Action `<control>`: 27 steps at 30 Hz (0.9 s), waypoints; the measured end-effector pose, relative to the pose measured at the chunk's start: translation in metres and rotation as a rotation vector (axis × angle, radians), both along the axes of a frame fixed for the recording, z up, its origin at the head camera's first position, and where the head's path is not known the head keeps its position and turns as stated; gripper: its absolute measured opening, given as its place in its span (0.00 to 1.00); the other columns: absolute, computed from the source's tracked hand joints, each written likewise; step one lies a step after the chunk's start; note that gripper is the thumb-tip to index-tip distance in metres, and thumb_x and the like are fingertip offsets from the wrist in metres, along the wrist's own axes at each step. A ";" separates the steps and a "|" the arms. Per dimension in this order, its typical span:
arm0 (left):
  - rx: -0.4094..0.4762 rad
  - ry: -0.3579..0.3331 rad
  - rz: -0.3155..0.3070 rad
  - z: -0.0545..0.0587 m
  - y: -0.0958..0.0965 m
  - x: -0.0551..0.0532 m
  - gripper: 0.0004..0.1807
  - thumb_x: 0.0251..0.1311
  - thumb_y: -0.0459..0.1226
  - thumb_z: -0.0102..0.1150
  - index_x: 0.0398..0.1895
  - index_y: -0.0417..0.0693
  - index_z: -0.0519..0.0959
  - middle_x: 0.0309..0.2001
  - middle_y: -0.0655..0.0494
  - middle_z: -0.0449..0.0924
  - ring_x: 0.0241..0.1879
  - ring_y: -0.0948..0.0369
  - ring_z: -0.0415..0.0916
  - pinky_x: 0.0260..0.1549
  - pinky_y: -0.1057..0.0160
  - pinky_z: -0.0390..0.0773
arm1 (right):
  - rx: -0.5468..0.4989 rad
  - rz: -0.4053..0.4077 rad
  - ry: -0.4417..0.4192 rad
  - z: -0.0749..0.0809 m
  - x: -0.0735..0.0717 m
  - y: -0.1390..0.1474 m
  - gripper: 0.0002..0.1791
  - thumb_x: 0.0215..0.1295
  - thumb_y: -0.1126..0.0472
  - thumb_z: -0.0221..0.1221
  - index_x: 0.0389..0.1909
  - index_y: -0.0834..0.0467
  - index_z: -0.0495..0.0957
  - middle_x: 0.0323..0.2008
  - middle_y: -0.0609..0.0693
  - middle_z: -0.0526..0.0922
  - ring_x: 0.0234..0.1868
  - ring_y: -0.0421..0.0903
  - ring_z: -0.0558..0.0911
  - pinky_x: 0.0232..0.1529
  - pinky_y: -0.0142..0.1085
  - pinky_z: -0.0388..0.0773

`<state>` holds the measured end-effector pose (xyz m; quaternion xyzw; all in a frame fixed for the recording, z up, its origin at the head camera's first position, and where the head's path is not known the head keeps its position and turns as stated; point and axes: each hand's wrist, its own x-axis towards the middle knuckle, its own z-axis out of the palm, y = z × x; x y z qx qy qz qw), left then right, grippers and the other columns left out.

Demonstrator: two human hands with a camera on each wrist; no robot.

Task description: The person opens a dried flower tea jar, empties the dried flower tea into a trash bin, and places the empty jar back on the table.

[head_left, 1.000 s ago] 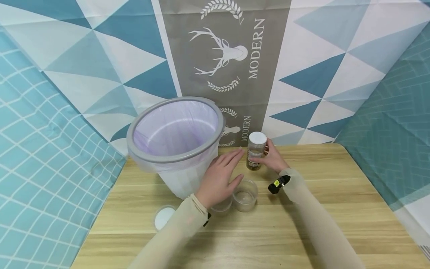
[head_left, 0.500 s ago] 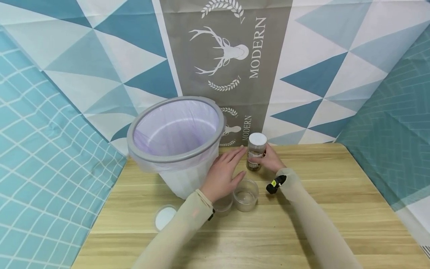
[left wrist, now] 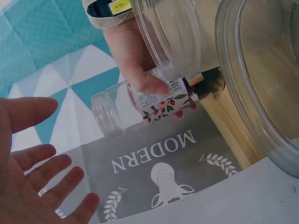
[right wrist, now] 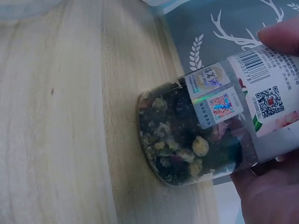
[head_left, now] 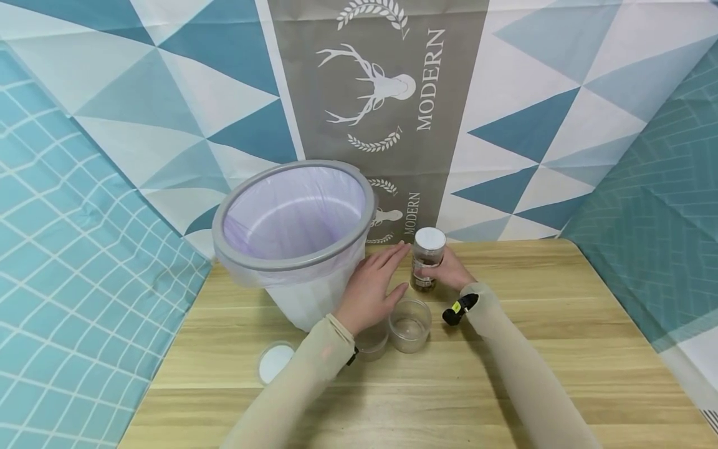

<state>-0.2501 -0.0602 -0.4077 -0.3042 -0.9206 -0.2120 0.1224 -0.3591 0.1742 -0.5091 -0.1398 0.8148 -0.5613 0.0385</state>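
My right hand (head_left: 452,268) grips a clear jar with a white lid (head_left: 429,239) at the back of the table. In the right wrist view, dried flower pieces and dark bits (right wrist: 173,140) fill the jar's bottom part, below a printed paper label (right wrist: 271,88). The left hand (head_left: 370,293) is held with fingers extended just left of that jar, thumb apart and nothing in its palm. Two clear round containers stand near it: one (head_left: 410,342) is below its thumb, and the other (head_left: 370,349) is partly hidden by the left wrist.
A waste bin (head_left: 314,305) with a grey rim and a purple liner stands at the back left, beside my left hand. On the wooden table (head_left: 449,399), a round white lid or disc (head_left: 276,363) lies left of my left sleeve. Patterned cloth hangs behind.
The lidded jar has come slightly toward me in my right hand. My left hand has shifted a little to the right, its fingers still extended.
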 end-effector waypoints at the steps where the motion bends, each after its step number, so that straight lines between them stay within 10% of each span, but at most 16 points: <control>1: 0.005 -0.001 -0.003 0.000 0.000 0.000 0.40 0.70 0.42 0.63 0.82 0.51 0.59 0.79 0.52 0.62 0.75 0.49 0.64 0.75 0.48 0.65 | 0.003 0.011 0.003 0.000 0.000 0.001 0.45 0.57 0.68 0.71 0.75 0.65 0.61 0.68 0.69 0.72 0.70 0.68 0.71 0.74 0.61 0.64; 12: 0.048 0.062 -0.049 0.015 -0.002 0.010 0.41 0.69 0.41 0.64 0.82 0.47 0.57 0.79 0.50 0.62 0.75 0.50 0.64 0.76 0.51 0.64 | -0.015 0.025 0.012 0.025 0.010 0.016 0.44 0.55 0.68 0.69 0.74 0.64 0.62 0.66 0.69 0.74 0.67 0.66 0.73 0.73 0.61 0.66; 27: 0.161 0.282 -0.174 0.050 -0.011 0.044 0.40 0.68 0.38 0.64 0.80 0.44 0.60 0.75 0.50 0.68 0.74 0.54 0.67 0.76 0.58 0.64 | -0.011 0.028 0.236 0.094 0.069 0.027 0.43 0.55 0.67 0.71 0.72 0.59 0.65 0.61 0.61 0.77 0.57 0.46 0.77 0.64 0.59 0.73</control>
